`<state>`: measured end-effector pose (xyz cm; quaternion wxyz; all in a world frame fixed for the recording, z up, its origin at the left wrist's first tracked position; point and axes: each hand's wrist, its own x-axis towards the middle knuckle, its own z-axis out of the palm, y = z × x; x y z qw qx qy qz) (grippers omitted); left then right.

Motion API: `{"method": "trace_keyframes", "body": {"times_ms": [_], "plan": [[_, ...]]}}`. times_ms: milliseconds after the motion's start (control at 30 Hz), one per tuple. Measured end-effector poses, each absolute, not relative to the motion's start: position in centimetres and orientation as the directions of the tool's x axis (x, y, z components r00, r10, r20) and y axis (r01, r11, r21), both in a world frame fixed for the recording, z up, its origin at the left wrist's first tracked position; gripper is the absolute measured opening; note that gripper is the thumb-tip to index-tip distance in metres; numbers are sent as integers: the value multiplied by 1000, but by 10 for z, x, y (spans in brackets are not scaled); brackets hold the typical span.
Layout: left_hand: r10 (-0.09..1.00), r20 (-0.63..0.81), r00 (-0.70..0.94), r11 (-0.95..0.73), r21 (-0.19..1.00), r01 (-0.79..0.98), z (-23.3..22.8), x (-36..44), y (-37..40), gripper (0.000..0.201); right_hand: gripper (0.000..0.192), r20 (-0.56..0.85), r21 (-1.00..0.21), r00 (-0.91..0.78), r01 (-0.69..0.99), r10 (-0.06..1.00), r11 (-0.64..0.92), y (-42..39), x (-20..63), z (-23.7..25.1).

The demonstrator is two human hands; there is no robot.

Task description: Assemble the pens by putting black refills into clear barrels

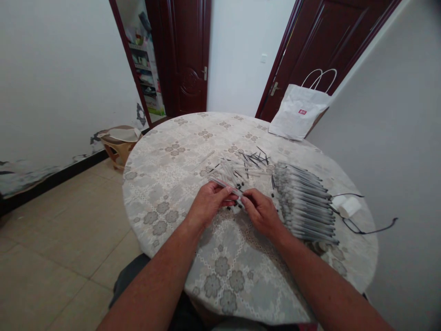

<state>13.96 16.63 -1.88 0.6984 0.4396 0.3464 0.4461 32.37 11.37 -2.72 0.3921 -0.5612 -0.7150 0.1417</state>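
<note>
My left hand [214, 199] is closed on a clear, slim pen barrel [225, 184], which lies slantwise across its fingers. At the barrel's near end, the thumb and fingers of my right hand [259, 208] are pinched together; a small part between them is too hidden to make out. Small black caps [240, 185] are scattered on the cloth beside my fingers. Just beyond my hands lies a loose pile of clear tubes [225, 169]. Thin dark refills [255, 159] are strewn behind that pile, some crossing each other.
To the right, a big stack of grey-looking pens [308, 202] lies in rows. Eyeglasses [358, 230] and a white crumpled item [346, 205] rest beside it. A white paper bag [298, 110] stands at the back right of the round table [165, 174]. A stool [120, 142] is off to the left.
</note>
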Motion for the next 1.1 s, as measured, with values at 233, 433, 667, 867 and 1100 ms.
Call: {"method": "trace_keyframes", "body": {"times_ms": [233, 433, 667, 867, 1100], "plan": [[990, 37, 137, -22, 994, -108, -4, 101, 185, 33, 25, 413, -613, 17, 744, 911, 264, 115, 330, -24], [986, 146, 81, -165, 776, 608, -14, 63, 202, 17, 22, 443, -651, 121, 725, 888, 226, 119, 339, -31], [956, 83, 282, -277, 571, 773, -28, 78, 193, 21, 21, 443, -651, 167, 735, 881, 188, 119, 343, -29], [818, 240, 522, -564, 507, 652, -26, 111, 175, 21, 20, 461, -641, 202, 749, 864, 167, 120, 346, -24], [783, 203, 588, -611, 425, 668, -35, 135, 172, 17, 21, 460, -669, 205, 719, 864, 186, 120, 346, -24]]}}
